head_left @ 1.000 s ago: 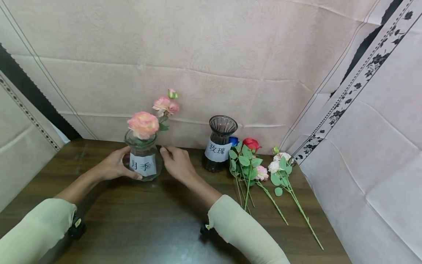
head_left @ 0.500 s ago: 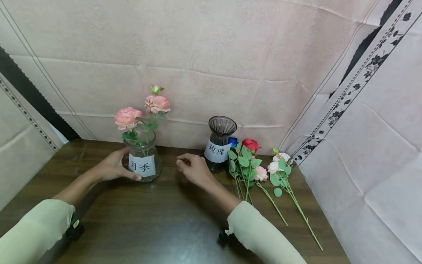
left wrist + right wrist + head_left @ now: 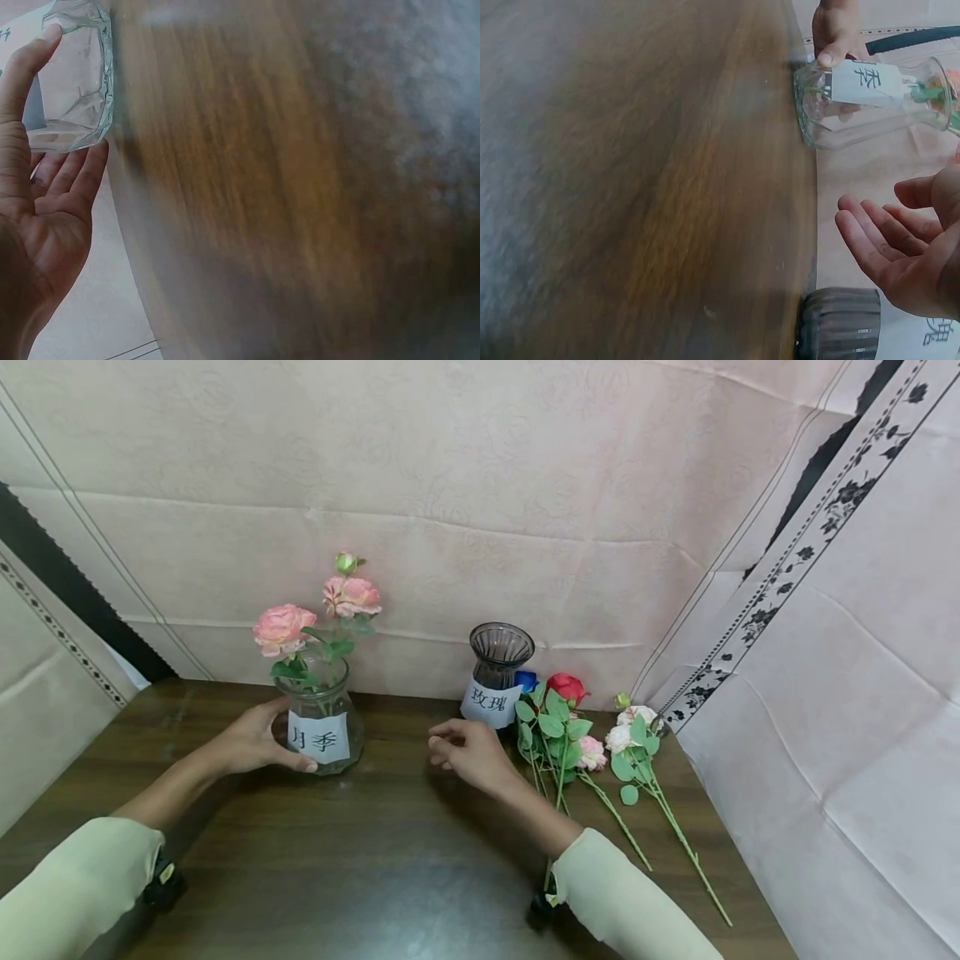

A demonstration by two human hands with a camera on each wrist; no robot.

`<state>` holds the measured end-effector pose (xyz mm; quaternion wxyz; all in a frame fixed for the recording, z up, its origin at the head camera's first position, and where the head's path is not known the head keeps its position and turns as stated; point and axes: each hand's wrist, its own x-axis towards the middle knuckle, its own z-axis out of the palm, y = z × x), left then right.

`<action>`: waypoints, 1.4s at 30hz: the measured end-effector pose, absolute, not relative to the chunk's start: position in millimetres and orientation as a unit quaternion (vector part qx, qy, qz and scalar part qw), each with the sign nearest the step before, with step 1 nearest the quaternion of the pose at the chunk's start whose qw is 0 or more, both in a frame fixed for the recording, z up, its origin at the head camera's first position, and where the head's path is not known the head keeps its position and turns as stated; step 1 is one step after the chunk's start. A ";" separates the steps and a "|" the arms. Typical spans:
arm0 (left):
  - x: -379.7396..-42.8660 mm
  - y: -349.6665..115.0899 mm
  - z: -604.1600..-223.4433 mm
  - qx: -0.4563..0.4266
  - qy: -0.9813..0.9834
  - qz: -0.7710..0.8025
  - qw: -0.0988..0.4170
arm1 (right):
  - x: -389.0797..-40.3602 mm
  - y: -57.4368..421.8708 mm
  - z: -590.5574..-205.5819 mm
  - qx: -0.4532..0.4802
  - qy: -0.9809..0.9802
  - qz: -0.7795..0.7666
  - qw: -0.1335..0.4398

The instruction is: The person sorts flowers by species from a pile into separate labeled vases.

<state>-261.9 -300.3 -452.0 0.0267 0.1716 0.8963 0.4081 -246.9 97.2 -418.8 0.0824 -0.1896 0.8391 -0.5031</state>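
Observation:
My left hand [image 3: 251, 743] grips a clear glass vase [image 3: 352, 747] from its left side, thumb across the front near the white label [image 3: 318, 737] with dark characters. In the left wrist view the thumb lies along the glass and the other fingers [image 3: 75, 172] pass behind it. Two pink blooms [image 3: 283, 629] and a bud on green stems rise from the vase. My right hand [image 3: 480, 756] hovers over the table in front of a dark glass vase [image 3: 501, 672] with a label. It holds nothing, its fingers loosely bent in the right wrist view.
Right of the dark vase lie several artificial flowers: a red rose [image 3: 567, 687], a blue bloom [image 3: 527, 681], a pink bloom [image 3: 591, 753] and a white spray [image 3: 637, 727] with a long stem. Cloth [image 3: 480, 485] hangs behind the wooden table [image 3: 337, 860].
My right hand has left the clear vase's side and moved right toward the dark vase. The flowers in the clear vase have swung left and stand farther apart. The left hand keeps its grip.

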 end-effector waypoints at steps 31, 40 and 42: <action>-262.3 -300.7 -452.9 0.168 0.897 0.408 0.033 | -244.7 169.6 -403.1 -0.136 0.785 -0.599 0.086; -264.3 -302.3 -453.7 0.171 0.895 0.411 0.035 | -243.2 198.0 -396.9 -0.134 0.791 -0.592 0.075; -265.6 -302.3 -453.5 0.172 0.894 0.411 0.033 | -243.6 203.9 -395.4 -0.132 0.792 -0.592 0.071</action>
